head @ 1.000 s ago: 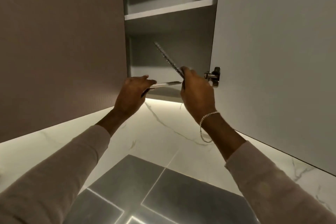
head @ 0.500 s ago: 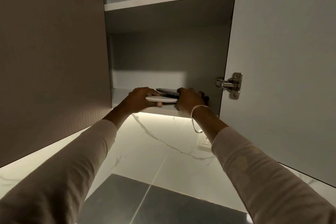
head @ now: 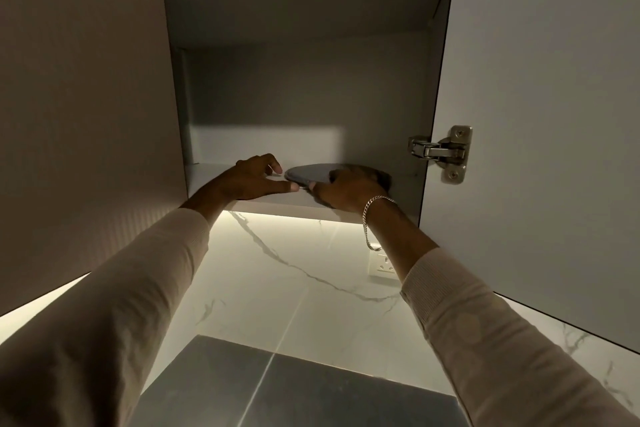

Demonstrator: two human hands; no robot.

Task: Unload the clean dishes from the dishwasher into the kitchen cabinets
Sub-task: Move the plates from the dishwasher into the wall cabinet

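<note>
Now, head view: vs 1 s ago the grey plate [head: 311, 173] is not tilted in air anymore, it lies flat, face up, on the cabinet's lower shelf [head: 211, 175], so nearly stored. Round, no long axis; left hand [head: 258, 180] spread, fingertips at its rim, right hand [head: 349, 191] pinches the rim

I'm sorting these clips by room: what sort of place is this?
Most likely a home kitchen: an open wall cabinet with shelves, a grey plate that the right hand holds on its bottom shelf, and a lit marble-look backsplash with a wall socket below.
</note>
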